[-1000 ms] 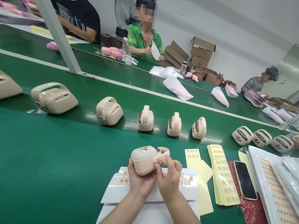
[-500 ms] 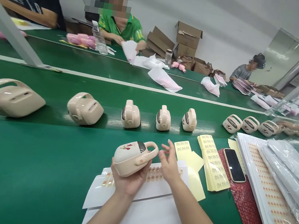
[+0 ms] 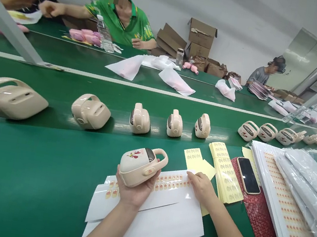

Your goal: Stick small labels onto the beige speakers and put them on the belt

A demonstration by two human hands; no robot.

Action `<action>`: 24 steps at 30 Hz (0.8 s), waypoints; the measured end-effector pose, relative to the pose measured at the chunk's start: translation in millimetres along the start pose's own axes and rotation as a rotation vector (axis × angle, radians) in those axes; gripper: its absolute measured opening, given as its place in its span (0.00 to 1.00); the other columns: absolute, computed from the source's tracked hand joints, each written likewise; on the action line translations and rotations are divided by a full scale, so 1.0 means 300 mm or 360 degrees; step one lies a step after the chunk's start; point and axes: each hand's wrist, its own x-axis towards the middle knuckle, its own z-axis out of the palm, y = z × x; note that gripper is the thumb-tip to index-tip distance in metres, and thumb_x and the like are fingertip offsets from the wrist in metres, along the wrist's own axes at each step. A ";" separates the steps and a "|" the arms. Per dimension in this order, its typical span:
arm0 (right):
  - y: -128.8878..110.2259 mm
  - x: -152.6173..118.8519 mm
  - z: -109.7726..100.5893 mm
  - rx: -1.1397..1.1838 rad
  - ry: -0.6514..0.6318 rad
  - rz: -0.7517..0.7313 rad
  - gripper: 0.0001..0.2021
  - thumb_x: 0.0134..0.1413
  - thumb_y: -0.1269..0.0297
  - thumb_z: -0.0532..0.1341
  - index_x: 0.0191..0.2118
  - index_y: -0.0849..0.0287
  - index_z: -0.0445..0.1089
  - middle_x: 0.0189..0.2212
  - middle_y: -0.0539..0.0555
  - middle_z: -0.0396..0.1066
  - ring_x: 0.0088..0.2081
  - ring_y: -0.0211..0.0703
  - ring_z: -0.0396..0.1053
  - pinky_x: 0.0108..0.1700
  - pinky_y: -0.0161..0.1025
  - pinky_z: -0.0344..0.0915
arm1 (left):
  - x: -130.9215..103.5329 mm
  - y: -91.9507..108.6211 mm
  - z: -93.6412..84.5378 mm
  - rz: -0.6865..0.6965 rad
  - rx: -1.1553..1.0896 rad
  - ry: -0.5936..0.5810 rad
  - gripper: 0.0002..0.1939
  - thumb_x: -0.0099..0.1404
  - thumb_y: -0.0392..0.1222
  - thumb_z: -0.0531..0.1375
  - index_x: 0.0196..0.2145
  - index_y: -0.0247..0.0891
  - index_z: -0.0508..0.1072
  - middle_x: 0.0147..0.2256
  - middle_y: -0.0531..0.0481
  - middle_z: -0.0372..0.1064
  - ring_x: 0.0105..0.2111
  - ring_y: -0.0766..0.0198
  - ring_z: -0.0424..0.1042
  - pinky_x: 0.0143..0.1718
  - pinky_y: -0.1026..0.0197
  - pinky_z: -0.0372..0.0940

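Note:
My left hand [image 3: 135, 191] holds up a cream plastic device [image 3: 133, 173] from below, fingers wrapped round its underside. The device has a loop handle, a dark window, a red flower print on its pale top and a small orange sticker at the handle joint. Beneath it lies a white sticker sheet [image 3: 162, 201] with rows of small orange oval stickers, partly hidden by my left hand and forearm. At that sheet's upper right corner, my right hand [image 3: 201, 188] pinches the edge between thumb and fingers. Whether a single sticker is in the pinch cannot be made out.
Similar cream devices [image 3: 90, 112] stand in a row along the green belt [image 3: 120, 91]. To the right lie yellow sticker strips [image 3: 225, 173], a phone [image 3: 248, 176] and stacked sticker sheets [image 3: 290, 207] under plastic. Co-workers sit across, near wrapped pink items [image 3: 177, 81].
My right hand has come down from beside the device's handle to the sticker sheet's corner. My left hand keeps the device nearly still. Across the belt, a co-worker has let go of a white wrapped item.

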 end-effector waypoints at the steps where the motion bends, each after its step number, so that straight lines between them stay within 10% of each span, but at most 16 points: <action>1: 0.004 0.004 0.004 0.0001 -0.0010 -0.0007 0.20 0.52 0.80 0.47 0.49 0.61 0.63 0.30 0.58 0.70 0.35 0.48 0.67 0.37 0.47 0.66 | -0.002 -0.002 0.001 -0.0009 0.0009 0.0010 0.24 0.52 0.53 0.60 0.46 0.45 0.66 0.44 0.48 0.72 0.46 0.51 0.69 0.46 0.49 0.66; 10: 0.006 0.072 -0.101 0.0852 -0.0026 0.0630 0.14 0.47 0.75 0.54 0.43 0.57 0.60 0.28 0.50 0.66 0.33 0.42 0.67 0.40 0.44 0.65 | 0.000 -0.009 0.017 -0.0038 0.0327 0.0126 0.29 0.51 0.55 0.61 0.50 0.46 0.64 0.43 0.47 0.73 0.44 0.49 0.71 0.41 0.47 0.68; 18: -0.107 0.145 -0.259 0.1200 0.0318 0.0359 0.12 0.50 0.64 0.57 0.42 0.55 0.59 0.28 0.49 0.62 0.31 0.39 0.64 0.36 0.40 0.64 | -0.013 -0.006 -0.014 -0.0001 0.1044 0.0097 0.41 0.42 0.41 0.69 0.54 0.45 0.61 0.42 0.48 0.74 0.45 0.48 0.69 0.43 0.54 0.67; 24: -0.180 0.180 -0.280 0.1192 0.0103 0.0330 0.23 0.51 0.66 0.55 0.54 0.51 0.53 0.40 0.53 0.65 0.29 0.35 0.63 0.35 0.39 0.64 | -0.017 -0.026 0.012 -0.0171 0.0517 0.0021 0.32 0.54 0.58 0.58 0.54 0.47 0.59 0.43 0.47 0.73 0.45 0.51 0.69 0.45 0.49 0.65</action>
